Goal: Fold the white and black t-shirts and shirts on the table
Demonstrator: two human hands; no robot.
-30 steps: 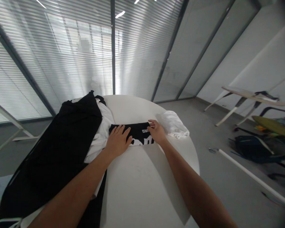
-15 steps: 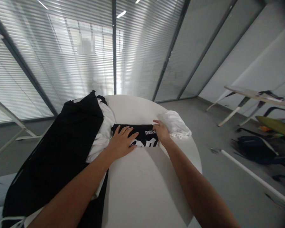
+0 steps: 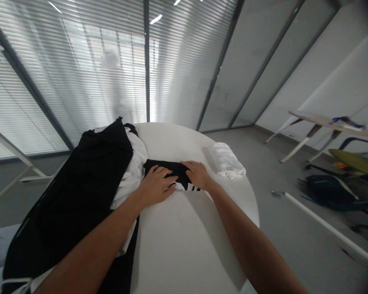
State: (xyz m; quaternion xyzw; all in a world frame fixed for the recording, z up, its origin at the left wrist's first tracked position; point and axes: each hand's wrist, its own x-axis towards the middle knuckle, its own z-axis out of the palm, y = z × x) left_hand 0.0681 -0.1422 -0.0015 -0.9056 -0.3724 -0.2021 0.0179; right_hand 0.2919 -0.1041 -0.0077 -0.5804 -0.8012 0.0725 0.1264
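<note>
A folded black garment with white print (image 3: 179,170) lies on the white table (image 3: 184,237) in front of me. My left hand (image 3: 155,184) rests flat on its left part, fingers spread. Across its right part lies my right hand (image 3: 198,174), palm down with fingers stretched out, covering some of the print. Neither hand grips the cloth. Left of the bundle, white cloth (image 3: 130,171) sticks out from under a large black garment (image 3: 76,192). To the right of my right hand is a folded white garment (image 3: 227,160), not touched.
The table's rounded edge runs along the right. On the floor beyond lie a white pole (image 3: 328,226) and a dark bag (image 3: 329,192) by a chair. A small table (image 3: 317,119) stands by the right wall. Glass panels with blinds (image 3: 184,61) are ahead.
My right hand has slid left from the garment's right edge onto its top, now covering the lettering. My left hand has stayed about where it was.
</note>
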